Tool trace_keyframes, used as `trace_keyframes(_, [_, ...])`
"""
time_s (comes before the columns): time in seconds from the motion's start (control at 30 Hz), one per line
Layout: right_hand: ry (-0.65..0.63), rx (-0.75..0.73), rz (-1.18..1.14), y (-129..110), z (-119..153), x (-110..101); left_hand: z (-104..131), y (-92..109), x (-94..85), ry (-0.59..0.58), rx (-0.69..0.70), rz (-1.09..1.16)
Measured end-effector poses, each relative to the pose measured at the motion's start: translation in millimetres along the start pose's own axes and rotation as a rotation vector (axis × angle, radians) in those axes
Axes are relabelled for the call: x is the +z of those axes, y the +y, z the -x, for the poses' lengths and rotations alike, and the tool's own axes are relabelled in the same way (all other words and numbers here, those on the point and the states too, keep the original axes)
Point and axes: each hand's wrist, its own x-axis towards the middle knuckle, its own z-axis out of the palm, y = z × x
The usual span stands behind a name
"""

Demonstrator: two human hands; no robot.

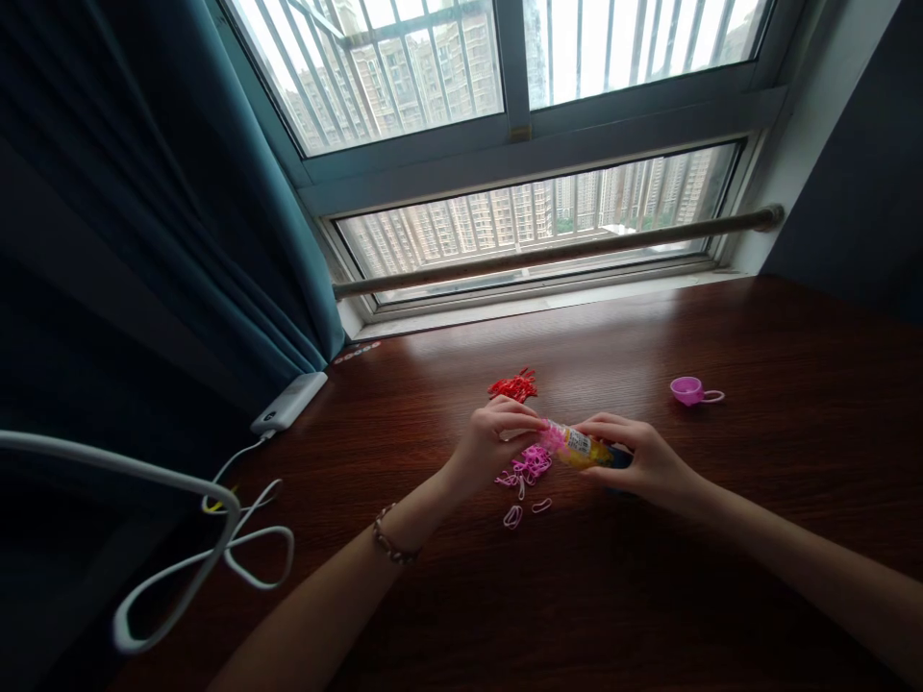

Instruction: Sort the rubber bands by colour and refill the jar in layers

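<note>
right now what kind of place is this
Most likely a room in a high-rise flat, at a wooden desk set against a barred window that looks onto apartment towers. A teal curtain hangs at the left, and a power bank lies on the desk with its cable.

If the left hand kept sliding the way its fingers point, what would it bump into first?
Probably the small tube that the right hand holds; the left hand points right at its open end, nearly touching already.

clips (530, 466) on desk (649, 596), tube (584, 448) just right, cap (688, 390) farther right
</note>
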Motion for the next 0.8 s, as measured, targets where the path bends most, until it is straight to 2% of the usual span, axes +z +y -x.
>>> trace_keyframes(0.13, [-0.002, 0.005, -0.028, -0.3, 0.1, 0.4, 2.5, 2.2, 3.5, -0.001, -0.157, 0.182])
trace_keyframes(0.2, [0.004, 0.015, -0.048, 0.0, -0.2, 0.9, 3.0, 3.8, 4.3, -0.015, -0.192, 0.245])
trace_keyframes(0.37, [0.026, 0.052, -0.149, 0.7, -0.8, 1.7, 2.3, 9.1, 1.0, 0.009, -0.152, 0.285])
trace_keyframes(0.6, [0.014, 0.126, -0.301, 0.3, -0.4, 1.5, -0.3, 9.3, -6.9, 0.131, -0.091, 0.373])
trace_keyframes(0.67, [0.002, 0.138, -0.377, 0.5, -0.5, 2.2, -0.5, 7.9, -4.7, 0.096, -0.113, 0.409])
trace_keyframes(0.8, [-0.047, 0.114, -0.618, -4.9, -1.2, 10.8, 4.5, 11.2, 12.6, -0.102, -0.176, 0.504])
